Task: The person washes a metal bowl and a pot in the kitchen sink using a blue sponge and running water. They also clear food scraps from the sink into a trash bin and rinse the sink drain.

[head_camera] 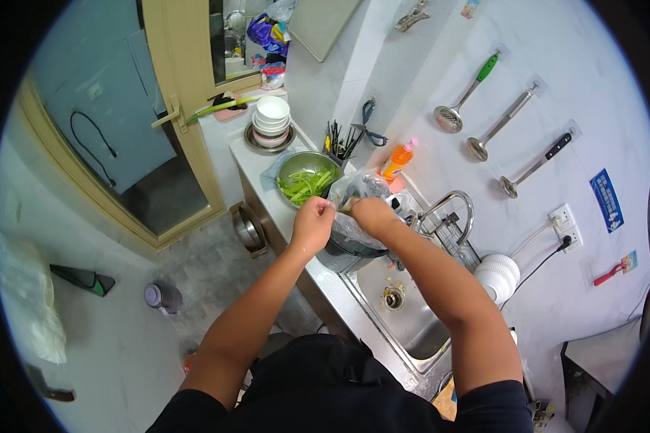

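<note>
A clear plastic bag point(355, 226) lines a dark container point(346, 258) at the left end of the sink. My left hand point(313, 223) pinches the bag's near rim between thumb and fingers. My right hand point(372, 216) reaches over the bag's mouth with its fingers curled down. Its fingertips are hidden, and I cannot tell whether they hold anything. Just beyond my left hand, a steel bowl point(317, 161) holds cut green vegetable stalks point(307, 185).
Right of the container, a steel sink point(420, 327) has food scraps around its drain point(393, 299). A curved faucet point(468, 208) rises behind it. An orange detergent bottle point(396, 162), stacked white bowls point(272, 116) and a chopstick holder point(338, 151) stand along the counter. Ladles point(477, 149) hang above.
</note>
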Motion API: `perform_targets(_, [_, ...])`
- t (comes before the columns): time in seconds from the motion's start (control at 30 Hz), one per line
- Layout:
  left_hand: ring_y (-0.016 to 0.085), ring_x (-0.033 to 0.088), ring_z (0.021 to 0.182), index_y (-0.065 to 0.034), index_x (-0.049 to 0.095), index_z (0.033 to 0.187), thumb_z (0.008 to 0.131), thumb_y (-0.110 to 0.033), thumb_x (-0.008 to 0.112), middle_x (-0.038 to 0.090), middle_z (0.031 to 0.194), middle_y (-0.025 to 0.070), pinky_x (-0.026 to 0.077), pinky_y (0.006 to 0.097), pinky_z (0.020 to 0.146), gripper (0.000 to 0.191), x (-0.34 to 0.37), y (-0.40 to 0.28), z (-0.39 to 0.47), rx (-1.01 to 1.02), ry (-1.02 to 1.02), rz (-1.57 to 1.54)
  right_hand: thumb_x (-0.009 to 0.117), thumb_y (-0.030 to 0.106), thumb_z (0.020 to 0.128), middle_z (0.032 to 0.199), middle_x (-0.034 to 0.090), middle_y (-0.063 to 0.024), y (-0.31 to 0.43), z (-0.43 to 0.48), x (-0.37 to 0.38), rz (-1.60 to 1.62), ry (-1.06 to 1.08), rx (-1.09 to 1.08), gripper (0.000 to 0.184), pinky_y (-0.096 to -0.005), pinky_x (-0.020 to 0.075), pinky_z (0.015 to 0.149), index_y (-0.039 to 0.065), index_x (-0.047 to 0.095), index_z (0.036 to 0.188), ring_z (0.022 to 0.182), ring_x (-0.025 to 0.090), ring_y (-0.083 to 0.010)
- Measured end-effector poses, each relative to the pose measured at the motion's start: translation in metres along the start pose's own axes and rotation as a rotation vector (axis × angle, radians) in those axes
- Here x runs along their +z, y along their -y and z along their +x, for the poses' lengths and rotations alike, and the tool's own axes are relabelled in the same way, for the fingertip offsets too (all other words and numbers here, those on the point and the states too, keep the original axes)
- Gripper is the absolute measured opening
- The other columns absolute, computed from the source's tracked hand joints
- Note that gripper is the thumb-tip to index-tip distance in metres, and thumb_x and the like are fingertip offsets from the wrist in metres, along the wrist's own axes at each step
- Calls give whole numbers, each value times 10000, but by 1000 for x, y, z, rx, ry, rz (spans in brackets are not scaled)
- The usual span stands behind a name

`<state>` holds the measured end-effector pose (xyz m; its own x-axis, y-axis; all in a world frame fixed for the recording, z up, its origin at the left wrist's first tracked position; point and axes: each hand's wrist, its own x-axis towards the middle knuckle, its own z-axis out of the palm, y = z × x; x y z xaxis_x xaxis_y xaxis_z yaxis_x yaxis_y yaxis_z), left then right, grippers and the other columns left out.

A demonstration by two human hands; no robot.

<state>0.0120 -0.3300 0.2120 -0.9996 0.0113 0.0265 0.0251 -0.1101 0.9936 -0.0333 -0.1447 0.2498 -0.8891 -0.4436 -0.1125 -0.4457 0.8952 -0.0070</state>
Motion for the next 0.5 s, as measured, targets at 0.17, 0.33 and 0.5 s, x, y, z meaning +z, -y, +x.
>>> perform_targets(0.17, [103, 579, 735, -6, 600, 1031, 978, -159, 614, 678, 883, 51, 467, 263, 670, 163, -11, -6, -8, -51, 1, 63, 575, 125, 894, 886, 734, -190, 6, -2, -29, -215, 65, -170, 177, -455, 588, 735, 50, 681, 1014, 834, 731, -370])
perform_targets(0.33, [97, 571, 736, -6, 606, 1040, 967, -145, 602, 677, 888, 46, 446, 254, 658, 158, -7, -20, -14, -97, -25, 58, 588, 143, 893, 764, 700, -174, -2, -31, -47, -65, -159, -93, 126, -483, 557, 655, 46, 630, 962, 740, 707, -376])
perform_targets(0.5, [86, 549, 701, -36, 622, 1045, 974, -153, 609, 675, 879, 39, 429, 242, 631, 136, -2, -6, -10, -10, -72, 15, 691, 166, 905, 704, 688, -149, -13, -78, -72, 497, -502, 206, 187, -382, 529, 545, 16, 582, 882, 600, 698, -248])
